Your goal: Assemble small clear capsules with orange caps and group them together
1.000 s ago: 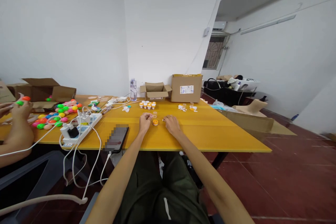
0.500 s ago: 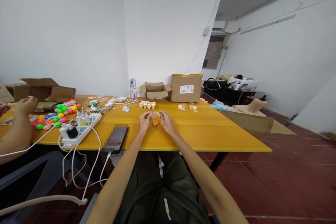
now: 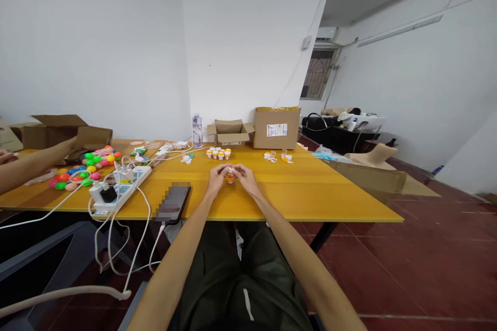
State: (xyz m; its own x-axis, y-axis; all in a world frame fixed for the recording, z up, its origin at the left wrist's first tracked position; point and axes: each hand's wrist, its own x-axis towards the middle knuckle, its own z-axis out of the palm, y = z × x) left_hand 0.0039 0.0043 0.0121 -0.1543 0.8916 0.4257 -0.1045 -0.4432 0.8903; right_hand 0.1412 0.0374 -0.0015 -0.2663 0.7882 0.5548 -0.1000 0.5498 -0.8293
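My left hand and my right hand meet over the table in front of me, fingertips pinched together. Between them is a small white piece with dark specks, too small to name. Just below it, partly covered by my fingers, stands a small orange and clear cup. Farther back is a group of small white-and-orange capped cups. More small white pieces lie to their left, and another cluster of white and orange pieces lies to the right.
Two cardboard boxes, one open and one taller, stand by the wall near a water bottle. A phone, a power strip with cables and colourful balls lie left. Another person's arm reaches toward a box.
My hands have come together over the orange cup, bringing the small white parts between them. At the left, the other person's arm has stretched toward the open box.
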